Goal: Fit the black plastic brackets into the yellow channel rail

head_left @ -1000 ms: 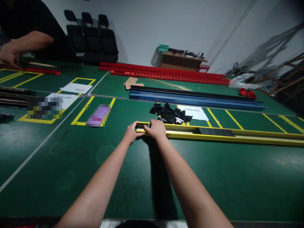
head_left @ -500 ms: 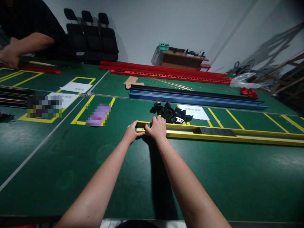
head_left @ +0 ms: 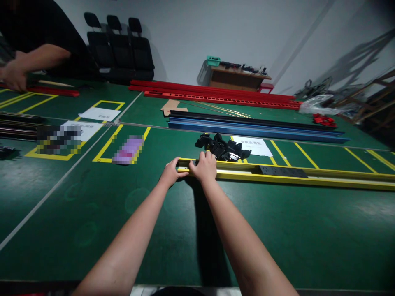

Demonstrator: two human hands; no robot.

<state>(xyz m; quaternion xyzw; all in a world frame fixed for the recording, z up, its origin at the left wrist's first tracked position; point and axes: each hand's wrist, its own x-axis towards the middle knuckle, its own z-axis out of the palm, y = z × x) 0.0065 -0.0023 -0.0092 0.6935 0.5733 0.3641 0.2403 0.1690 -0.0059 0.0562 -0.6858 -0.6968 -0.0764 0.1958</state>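
A long yellow channel rail (head_left: 234,176) lies across the green table, its open side up. My left hand (head_left: 170,172) is closed around the rail's left end, thumb on the near side and fingers at the far side. Close beside it, my right hand (head_left: 205,167) is bent over the channel with its fingertips inside, at a small dark piece mostly hidden by the hand. Farther right, a black module strip (head_left: 282,171) sits in the channel. Just behind my right hand is a heap of black plastic parts (head_left: 219,147).
Beyond the heap lie blue rails (head_left: 247,128), red rails (head_left: 212,92) and a printed paper sheet (head_left: 254,146). A blurred purple item (head_left: 128,150) rests at the left within yellow tape. A co-worker's hand (head_left: 15,76) is over a red rail at the far left.
My hands and the yellow rail keep almost the same place. At the far left, the co-worker's hands have shifted slightly.
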